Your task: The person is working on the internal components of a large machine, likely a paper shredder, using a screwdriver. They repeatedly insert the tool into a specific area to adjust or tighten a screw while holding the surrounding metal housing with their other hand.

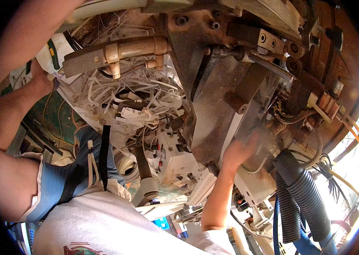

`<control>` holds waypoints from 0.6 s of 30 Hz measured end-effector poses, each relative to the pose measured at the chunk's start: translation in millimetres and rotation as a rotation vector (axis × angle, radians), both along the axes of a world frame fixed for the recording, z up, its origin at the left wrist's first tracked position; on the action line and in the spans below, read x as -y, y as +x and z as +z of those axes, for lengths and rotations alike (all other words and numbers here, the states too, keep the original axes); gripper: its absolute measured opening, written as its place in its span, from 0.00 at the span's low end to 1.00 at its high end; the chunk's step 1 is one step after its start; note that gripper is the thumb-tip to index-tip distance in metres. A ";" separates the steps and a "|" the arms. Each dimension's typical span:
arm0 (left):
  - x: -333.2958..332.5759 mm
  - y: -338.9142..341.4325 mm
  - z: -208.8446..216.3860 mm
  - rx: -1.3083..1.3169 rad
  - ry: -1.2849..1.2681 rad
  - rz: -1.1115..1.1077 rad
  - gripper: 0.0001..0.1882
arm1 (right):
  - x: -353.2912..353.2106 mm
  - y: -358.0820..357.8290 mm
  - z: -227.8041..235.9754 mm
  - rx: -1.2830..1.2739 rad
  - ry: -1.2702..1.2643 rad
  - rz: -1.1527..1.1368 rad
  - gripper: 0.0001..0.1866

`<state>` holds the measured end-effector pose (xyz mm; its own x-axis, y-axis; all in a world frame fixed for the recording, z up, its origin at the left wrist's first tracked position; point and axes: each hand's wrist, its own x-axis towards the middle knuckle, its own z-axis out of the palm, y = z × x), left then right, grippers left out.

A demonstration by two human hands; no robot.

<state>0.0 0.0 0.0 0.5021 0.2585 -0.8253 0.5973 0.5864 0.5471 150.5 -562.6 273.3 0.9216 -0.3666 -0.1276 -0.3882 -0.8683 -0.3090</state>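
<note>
Pale strip (229, 135) on the machine (213, 102), just left of the fingers of the right hand (235, 153) (blurred, grip indeterminable); left hand unseen. Reaching in appears the present step; the next calls for steady contact. Corrugated hoses (309, 195), lower right of the fingers.

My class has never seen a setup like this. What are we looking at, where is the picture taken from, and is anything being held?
There is no robot here: a person works with bare hands. The single picture comes from a wide fisheye camera on that person's head, so straight edges bend near the rim. The right hand reaches in at a brown, worn metal machine; it looks hazy, so whether it holds anything cannot be told. The left hand cannot be made out. Tangled white strips lie heaped left of the machine, and dark ribbed hoses run at lower right.
</note>
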 end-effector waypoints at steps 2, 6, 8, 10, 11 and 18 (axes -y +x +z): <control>-0.4 11.4 11.8 -0.054 -0.321 0.209 0.36 | -1.8 0.0 -0.8 0.009 0.011 0.019 0.28; 20.8 17.3 13.7 -0.082 0.090 0.062 0.28 | 7.1 1.6 -10.7 0.214 0.065 0.212 0.09; 16.1 15.0 10.0 -0.071 0.084 -0.008 0.27 | 5.2 2.2 -10.4 0.212 0.083 0.196 0.08; 24.0 23.2 18.6 -0.199 0.101 0.127 0.26 | -0.7 2.1 -8.9 0.218 0.083 0.194 0.07; 27.4 27.0 22.2 -0.263 0.110 0.194 0.29 | -3.3 2.3 -7.5 0.222 0.083 0.193 0.07; 15.6 11.3 11.9 -0.069 0.034 0.049 0.26 | -10.1 4.7 -1.0 0.067 0.026 0.042 0.26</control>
